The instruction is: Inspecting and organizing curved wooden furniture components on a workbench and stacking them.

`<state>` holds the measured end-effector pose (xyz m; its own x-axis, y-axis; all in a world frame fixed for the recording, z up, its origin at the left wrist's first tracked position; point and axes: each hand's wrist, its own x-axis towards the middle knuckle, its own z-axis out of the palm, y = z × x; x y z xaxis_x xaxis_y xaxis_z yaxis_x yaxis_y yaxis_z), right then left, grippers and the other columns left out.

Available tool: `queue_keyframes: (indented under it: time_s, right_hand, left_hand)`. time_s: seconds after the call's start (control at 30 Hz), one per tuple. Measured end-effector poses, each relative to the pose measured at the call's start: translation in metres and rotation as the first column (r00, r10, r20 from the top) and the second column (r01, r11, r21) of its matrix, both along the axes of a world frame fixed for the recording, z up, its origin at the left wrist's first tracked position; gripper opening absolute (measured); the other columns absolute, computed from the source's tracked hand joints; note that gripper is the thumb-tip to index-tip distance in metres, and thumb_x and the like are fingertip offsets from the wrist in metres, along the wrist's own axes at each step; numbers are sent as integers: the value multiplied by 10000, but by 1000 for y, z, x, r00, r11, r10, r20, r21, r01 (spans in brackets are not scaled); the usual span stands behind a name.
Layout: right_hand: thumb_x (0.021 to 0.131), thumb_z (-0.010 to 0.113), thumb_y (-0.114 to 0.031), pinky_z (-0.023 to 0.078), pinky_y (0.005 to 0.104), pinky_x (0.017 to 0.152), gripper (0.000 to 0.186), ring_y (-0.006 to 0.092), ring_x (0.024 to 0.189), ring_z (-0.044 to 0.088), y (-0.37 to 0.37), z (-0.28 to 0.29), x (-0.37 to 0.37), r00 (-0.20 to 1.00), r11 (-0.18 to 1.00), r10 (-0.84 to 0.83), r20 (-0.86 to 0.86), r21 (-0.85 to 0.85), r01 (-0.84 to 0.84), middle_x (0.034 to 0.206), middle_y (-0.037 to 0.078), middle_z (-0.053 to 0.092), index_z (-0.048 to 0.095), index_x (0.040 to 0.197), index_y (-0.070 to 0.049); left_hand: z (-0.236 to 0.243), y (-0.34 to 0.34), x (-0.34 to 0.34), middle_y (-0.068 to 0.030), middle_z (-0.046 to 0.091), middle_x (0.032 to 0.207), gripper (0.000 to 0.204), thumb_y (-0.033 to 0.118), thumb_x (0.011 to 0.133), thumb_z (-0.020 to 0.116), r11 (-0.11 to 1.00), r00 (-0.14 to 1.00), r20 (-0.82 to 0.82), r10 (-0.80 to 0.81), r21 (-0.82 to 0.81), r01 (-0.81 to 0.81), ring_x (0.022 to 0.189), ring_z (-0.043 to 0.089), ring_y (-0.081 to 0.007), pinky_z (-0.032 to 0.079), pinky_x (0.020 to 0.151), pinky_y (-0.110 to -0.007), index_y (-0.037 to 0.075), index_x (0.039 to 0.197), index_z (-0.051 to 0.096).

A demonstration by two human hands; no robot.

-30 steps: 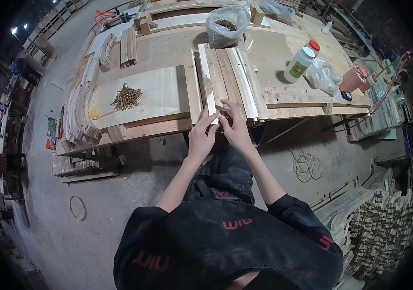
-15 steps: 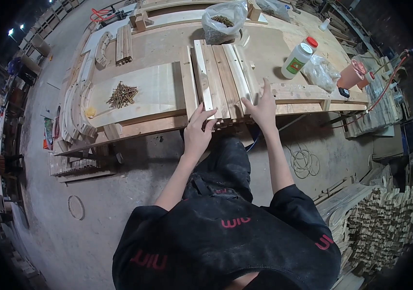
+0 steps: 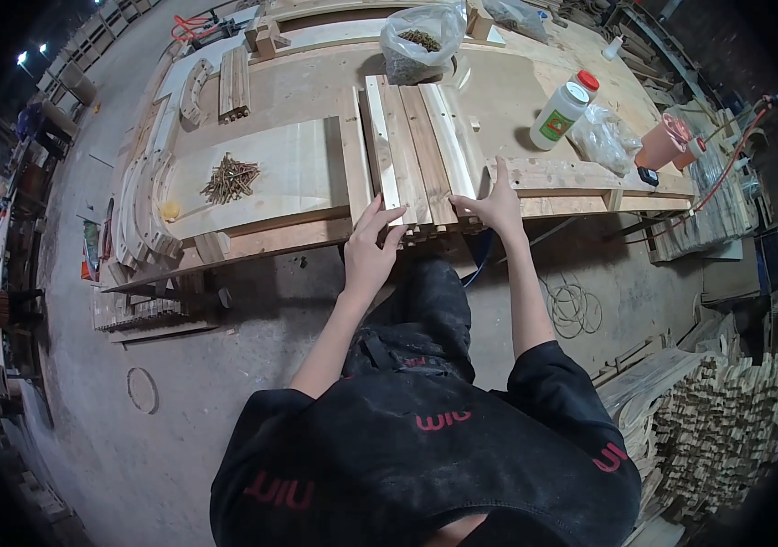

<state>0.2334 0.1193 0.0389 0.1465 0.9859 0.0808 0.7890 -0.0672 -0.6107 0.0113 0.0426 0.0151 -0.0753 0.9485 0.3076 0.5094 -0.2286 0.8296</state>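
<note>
My left hand (image 3: 371,241) is closed on the near end of a pale wooden slat (image 3: 387,169) in a row of stacked slats (image 3: 421,150) lying front to back at the bench's front edge. My right hand (image 3: 496,205) grips the right-hand slats, thumb on their near end and forefinger stretched along the outer side. Left of the row, a pile of brass-coloured screws (image 3: 230,178) lies on a pale panel (image 3: 307,155).
The workbench (image 3: 516,118) holds a bag of small fasteners (image 3: 416,50), white bottles (image 3: 555,118), a crumpled bag (image 3: 603,137), pink containers (image 3: 662,141) and curved wooden pieces (image 3: 147,205). Stacked offcuts (image 3: 726,419) lie lower right. A cable coil (image 3: 573,305) is on the floor.
My right hand has moved right from beside my left hand to the row's outer slats, first spreading, then settling lower onto them. My left hand has shifted slightly left, staying on the pale slat.
</note>
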Motion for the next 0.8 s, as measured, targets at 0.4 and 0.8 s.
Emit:
queue_keyframes:
  time_s: [0.4,0.8]
  right_hand:
    - [521,845,-397,508,433,795,1120,380,940,623,-1,3,-8,989,998,-54,141,46,48,1035,250,619,250,1390,-16]
    - [561,813,-330,489,427,823,1045,374,951,620,-4,5,-2,996,994,-66,57,88,61,993,250,637,272,1404,-32]
  left_hand:
    - [1,-1,1,-161,498,1326,259,177,828,650,1000,999,32,-3,-13,3,1142,547,-312,456,929,-368,172,1087,661]
    - [-1,0,0,-171,500,1322,261,190,823,658,999,998,63,-5,-33,7,1147,545,-317,455,929,-361,168,1083,668]
